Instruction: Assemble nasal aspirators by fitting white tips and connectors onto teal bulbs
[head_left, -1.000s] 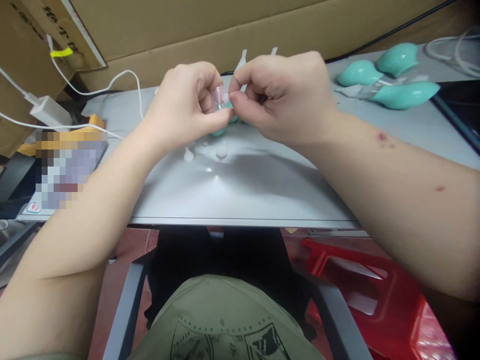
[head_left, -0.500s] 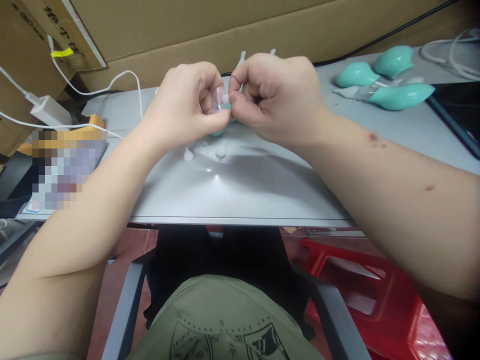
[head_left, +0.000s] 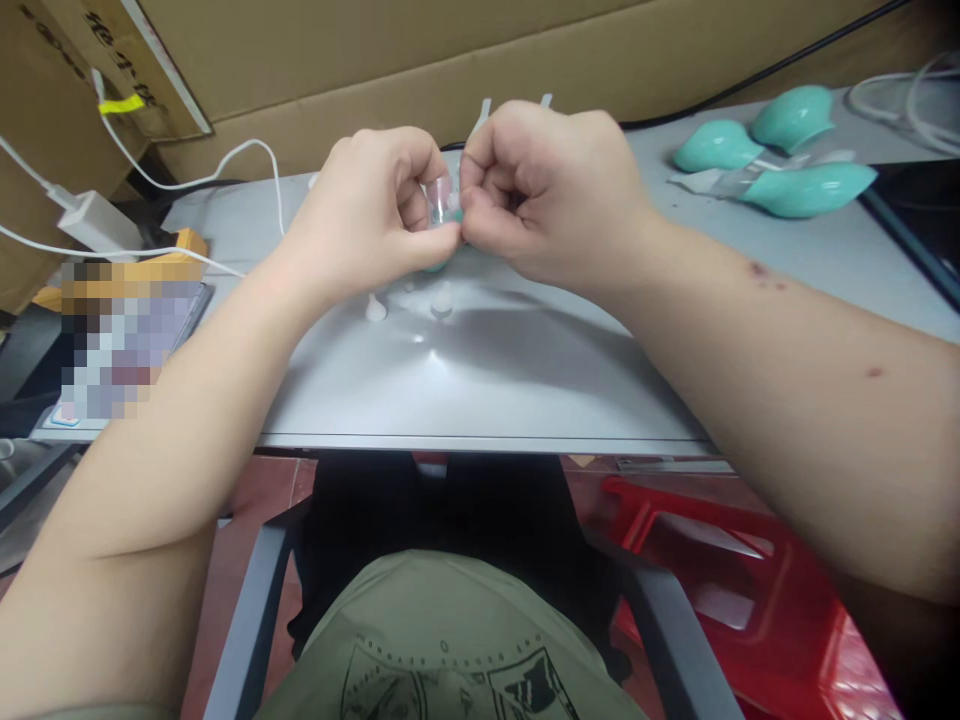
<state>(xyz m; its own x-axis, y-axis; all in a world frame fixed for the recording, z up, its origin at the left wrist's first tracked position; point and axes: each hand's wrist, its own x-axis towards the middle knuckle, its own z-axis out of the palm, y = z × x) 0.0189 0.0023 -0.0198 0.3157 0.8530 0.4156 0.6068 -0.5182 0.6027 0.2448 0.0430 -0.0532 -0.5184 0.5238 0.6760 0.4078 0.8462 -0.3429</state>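
My left hand [head_left: 397,195] is closed around a short clear plastic tube [head_left: 438,203], its thumb pointing right. My right hand [head_left: 525,190] pinches a small whitish piece [head_left: 453,202] at the tube's right end; the fingers hide most of it. Whether the piece sits inside the tube or only against it, I cannot tell. Something teal [head_left: 435,267] shows partly under the left thumb. Nearer me on the table lie a small white cone-shaped tip [head_left: 376,308] and a second whitish tip [head_left: 442,302].
At the right of the grey table [head_left: 480,405] lie several teal squeeze bulbs, one bulb [head_left: 814,190] joined to a clear tube with a pointed tip. A phone-like slab [head_left: 139,350] and a white charger [head_left: 101,222] are at left. Cardboard [head_left: 420,60] stands behind.
Both hands keep nearly the same place. The whitish piece and the right fingertips have shifted very slightly against the tube; the right forearm has moved a little to the right.
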